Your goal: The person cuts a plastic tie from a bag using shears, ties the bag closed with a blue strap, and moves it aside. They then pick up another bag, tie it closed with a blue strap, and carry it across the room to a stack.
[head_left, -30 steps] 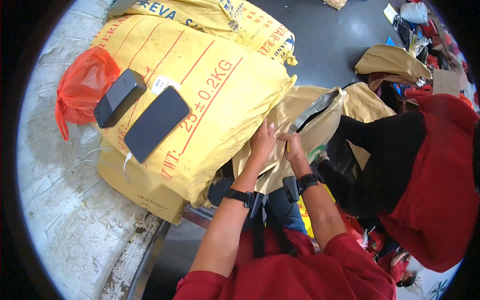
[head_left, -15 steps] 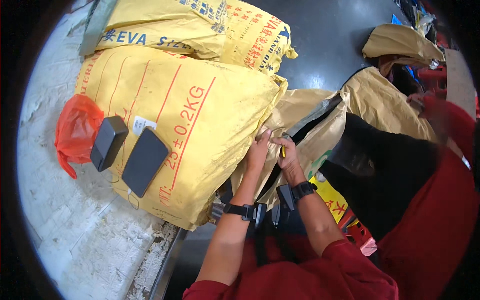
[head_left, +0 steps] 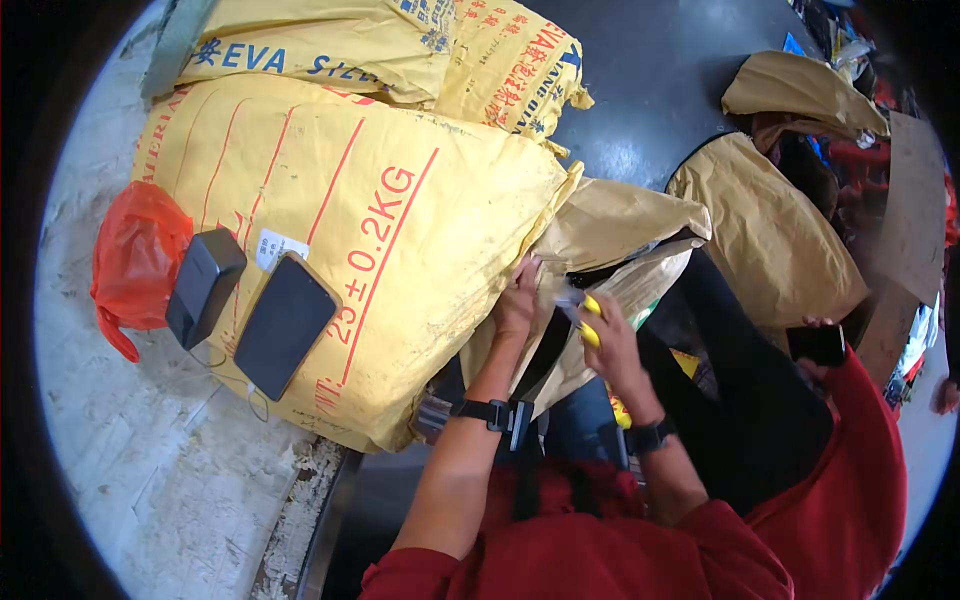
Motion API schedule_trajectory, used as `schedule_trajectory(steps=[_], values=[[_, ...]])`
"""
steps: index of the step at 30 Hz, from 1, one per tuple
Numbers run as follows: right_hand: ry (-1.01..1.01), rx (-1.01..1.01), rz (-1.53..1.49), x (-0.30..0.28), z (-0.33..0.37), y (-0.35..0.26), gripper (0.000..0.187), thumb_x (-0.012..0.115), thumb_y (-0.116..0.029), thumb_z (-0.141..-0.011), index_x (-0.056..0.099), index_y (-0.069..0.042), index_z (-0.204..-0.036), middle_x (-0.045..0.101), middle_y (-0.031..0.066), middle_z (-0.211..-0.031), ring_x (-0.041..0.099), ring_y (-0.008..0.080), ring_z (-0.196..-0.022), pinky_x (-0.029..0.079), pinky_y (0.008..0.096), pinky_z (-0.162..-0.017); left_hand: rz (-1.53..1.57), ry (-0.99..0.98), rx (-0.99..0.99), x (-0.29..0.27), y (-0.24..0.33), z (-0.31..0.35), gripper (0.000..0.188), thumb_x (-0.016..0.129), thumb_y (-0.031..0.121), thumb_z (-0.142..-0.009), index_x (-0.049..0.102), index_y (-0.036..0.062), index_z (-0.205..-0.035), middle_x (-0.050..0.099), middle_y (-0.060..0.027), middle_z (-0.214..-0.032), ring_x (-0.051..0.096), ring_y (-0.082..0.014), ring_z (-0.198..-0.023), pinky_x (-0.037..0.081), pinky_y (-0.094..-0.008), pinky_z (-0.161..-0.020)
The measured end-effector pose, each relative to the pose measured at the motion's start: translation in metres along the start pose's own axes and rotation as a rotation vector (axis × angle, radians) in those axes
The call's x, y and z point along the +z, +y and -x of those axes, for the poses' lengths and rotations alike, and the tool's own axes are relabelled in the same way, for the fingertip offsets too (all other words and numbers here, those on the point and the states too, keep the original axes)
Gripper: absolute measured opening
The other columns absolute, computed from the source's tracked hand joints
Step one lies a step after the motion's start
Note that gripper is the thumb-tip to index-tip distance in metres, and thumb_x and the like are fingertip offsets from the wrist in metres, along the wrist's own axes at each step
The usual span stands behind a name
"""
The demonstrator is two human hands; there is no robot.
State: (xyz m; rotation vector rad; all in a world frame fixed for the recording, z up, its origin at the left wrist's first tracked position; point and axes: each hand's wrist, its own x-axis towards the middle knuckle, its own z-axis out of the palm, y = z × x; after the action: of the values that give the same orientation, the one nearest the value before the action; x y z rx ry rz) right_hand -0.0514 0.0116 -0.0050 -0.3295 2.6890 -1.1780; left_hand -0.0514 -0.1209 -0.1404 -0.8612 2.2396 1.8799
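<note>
My right hand (head_left: 617, 348) is wrapped round a pair of yellow-handled snips (head_left: 592, 318), whose metal blades are blurred and point toward my left hand. My left hand (head_left: 517, 300) is closed at the right edge of a large yellow sack (head_left: 300, 190). What its fingers pinch is too small and hidden to name. Just right of it an open brown paper bag (head_left: 615, 222) gapes with a dark inside, below and beside both hands. Black straps circle both wrists.
On the sack lie a black phone (head_left: 287, 325) with a cable, a dark box-shaped device (head_left: 206, 288) and a red plastic bag (head_left: 143, 258). More yellow sacks (head_left: 330, 45) lie behind. At right a person in a red sleeve (head_left: 865, 430) holds a phone (head_left: 817, 345), near another brown paper bag (head_left: 770, 230).
My right hand has drawn away rightward from my left, and the snips now point out of it. The other person's arm has moved down, showing a phone in the hand.
</note>
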Motion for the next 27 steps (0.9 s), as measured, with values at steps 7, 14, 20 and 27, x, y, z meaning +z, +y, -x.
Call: schedule_trajectory(steps=[7, 14, 20, 27], values=[[-0.302, -0.44, 0.435, -0.04, -0.097, 0.061, 0.016, 0.053, -0.004, -0.067, 0.06, -0.007, -0.081, 0.052, 0.0065, -0.099, 0.05, 0.0222, -0.089, 0.041, 0.0315, -0.077, -0.543, 0.09, 0.46, 0.0, -0.003, -0.01, 0.022, 0.057, 0.015, -0.081, 0.062, 0.0085, -0.102, 0.063, -0.0087, -0.093, 0.058, -0.0248, -0.085, 0.044, -0.0322, -0.078], [-0.425, -0.455, 0.521, -0.038, -0.103, 0.072, 0.019, 0.052, -0.008, -0.071, 0.061, -0.006, -0.088, 0.051, 0.0085, -0.108, 0.05, 0.023, -0.099, 0.039, 0.0337, -0.086, -0.424, -0.005, 0.265, -0.009, -0.027, -0.011, 0.014, 0.059, 0.013, -0.079, 0.064, 0.0048, -0.089, 0.063, -0.0096, -0.085, 0.057, -0.0222, -0.078, 0.044, -0.0302, -0.076], [-0.481, -0.69, 0.771, -0.054, -0.128, 0.061, 0.025, 0.048, -0.014, -0.075, 0.062, -0.004, -0.094, 0.045, 0.007, -0.122, 0.041, 0.0197, -0.114, 0.031, 0.0344, -0.099, -0.505, -0.058, 0.349, 0.001, -0.001, -0.009, 0.012, 0.059, 0.012, -0.077, 0.061, 0.0033, -0.085, 0.061, -0.0116, -0.08, 0.056, -0.0244, -0.076, 0.044, -0.0307, -0.074], [-0.561, -0.841, 0.85, -0.053, -0.141, 0.051, 0.024, 0.049, -0.016, -0.074, 0.064, -0.007, -0.09, 0.045, 0.0045, -0.116, 0.041, 0.0169, -0.111, 0.03, 0.0342, -0.1, -0.206, 0.029, 0.181, -0.002, -0.029, -0.007, 0.013, 0.059, 0.01, -0.078, 0.06, 0.0011, -0.087, 0.062, -0.011, -0.085, 0.058, -0.0212, -0.081, 0.044, -0.0296, -0.077]])
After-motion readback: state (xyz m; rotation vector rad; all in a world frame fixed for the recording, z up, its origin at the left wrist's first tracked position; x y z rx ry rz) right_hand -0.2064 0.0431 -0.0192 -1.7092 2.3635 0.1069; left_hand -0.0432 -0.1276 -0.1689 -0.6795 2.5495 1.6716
